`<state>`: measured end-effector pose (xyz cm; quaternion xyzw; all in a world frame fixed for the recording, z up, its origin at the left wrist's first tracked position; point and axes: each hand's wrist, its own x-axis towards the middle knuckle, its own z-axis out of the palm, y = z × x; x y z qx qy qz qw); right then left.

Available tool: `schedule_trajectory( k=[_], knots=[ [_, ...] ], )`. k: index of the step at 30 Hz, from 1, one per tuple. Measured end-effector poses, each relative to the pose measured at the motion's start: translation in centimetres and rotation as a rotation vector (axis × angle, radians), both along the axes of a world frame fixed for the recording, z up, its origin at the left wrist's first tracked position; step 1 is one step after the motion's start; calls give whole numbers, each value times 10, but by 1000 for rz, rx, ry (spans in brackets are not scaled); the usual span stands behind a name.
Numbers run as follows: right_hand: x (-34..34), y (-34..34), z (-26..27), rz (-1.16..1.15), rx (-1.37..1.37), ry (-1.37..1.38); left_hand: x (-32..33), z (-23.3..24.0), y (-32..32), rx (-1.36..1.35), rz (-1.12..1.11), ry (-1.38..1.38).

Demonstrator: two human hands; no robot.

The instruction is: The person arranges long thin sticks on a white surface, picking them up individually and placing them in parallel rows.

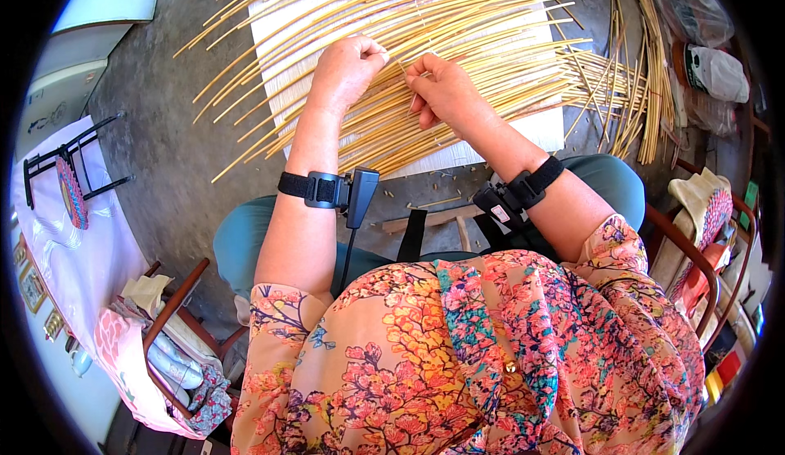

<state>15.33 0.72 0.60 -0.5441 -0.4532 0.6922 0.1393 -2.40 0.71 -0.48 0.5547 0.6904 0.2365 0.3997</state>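
Observation:
Many thin straw-coloured plant stems (294, 44) lie side by side over a white board or panel (539, 130). A line of pale thread (417, 2) crosses the stems from the top towards my hands. My left hand (351, 72) is above the stems, its thumb and index finger pinched on what looks like the thin thread. To its right, my right hand (438, 87) has its thumb and index finger closed on the thread, the other fingers curled. A short length of thread shows between the hands; its ends are hard to make out.
Loose stems (607, 87) and a stem bundle (653, 75) lie at the right. Wooden pieces (435, 217) and cut stem bits are on the floor between my knees. Cloth-laden chairs (178, 308) stand at both sides. A black metal rack (76, 160) is at the left.

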Motion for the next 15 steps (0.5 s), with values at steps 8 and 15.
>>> schedule_trajectory(
  k=[8, 15],
  knots=[
    [0, 1, 2, 4, -3, -9, 1, 0, 1, -34, 24, -21],
    [0, 1, -1, -5, -19, -12, 2, 3, 1, -42, 1, 4]
  ],
)
